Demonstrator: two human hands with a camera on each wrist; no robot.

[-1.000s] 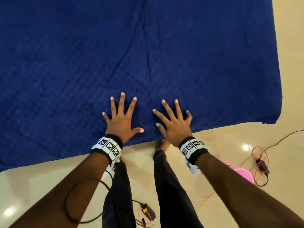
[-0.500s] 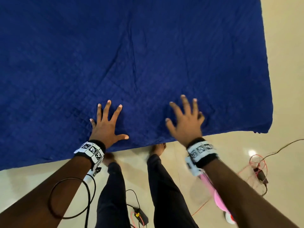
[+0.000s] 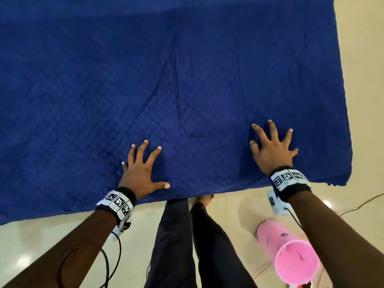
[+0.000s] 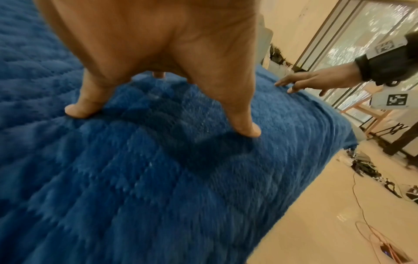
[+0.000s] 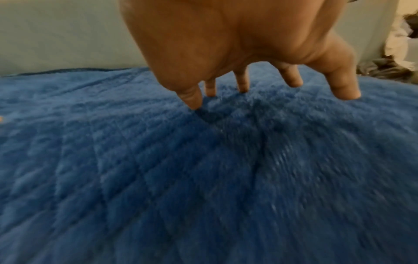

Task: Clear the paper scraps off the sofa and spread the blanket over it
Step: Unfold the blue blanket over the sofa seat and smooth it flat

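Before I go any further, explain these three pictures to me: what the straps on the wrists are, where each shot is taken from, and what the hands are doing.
There is no machine here, only a person with cameras strapped on. The wide picture comes from a camera on the head, looking down at both arms. The other two come from small cameras on the wrists, looking along each palm toward the fingers. The black-and-white patterned bands are worn on the wrists beside those cameras.

A blue blanket lies spread over the surface in front. The left hand and the right hand both rest on it with fingers splayed, near its front edge. Neither holds anything; they press on the cloth. In the wrist views the fingertips dent the fluffy fabric.

On the floor lies a pink round container among some cables. No paper scraps show.
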